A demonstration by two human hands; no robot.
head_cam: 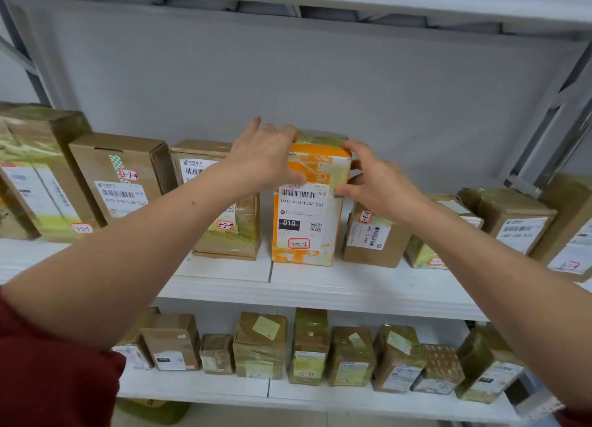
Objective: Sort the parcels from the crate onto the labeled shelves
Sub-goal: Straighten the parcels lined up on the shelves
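An orange and white parcel (307, 215) stands upright on the middle shelf (320, 285), its white label facing me with a red-ringed tag 3-2-6 near the bottom. My left hand (266, 157) grips its top left corner, fingers curled over the top and thumb on the front. My right hand (374, 179) holds its upper right edge, fingers curled round the side. To its left stands a brown parcel tagged 3-2-5 (230, 231). A small brown box tagged 3-2-7 (373, 237) stands to its right, partly behind my right wrist.
More brown parcels line the middle shelf: 3-2-4 (118, 176), a large taped box (38, 176) at far left, others (512, 221) at right. The lower shelf (269, 391) carries a row of several small taped boxes. A grey upright post (551, 112) rises at right.
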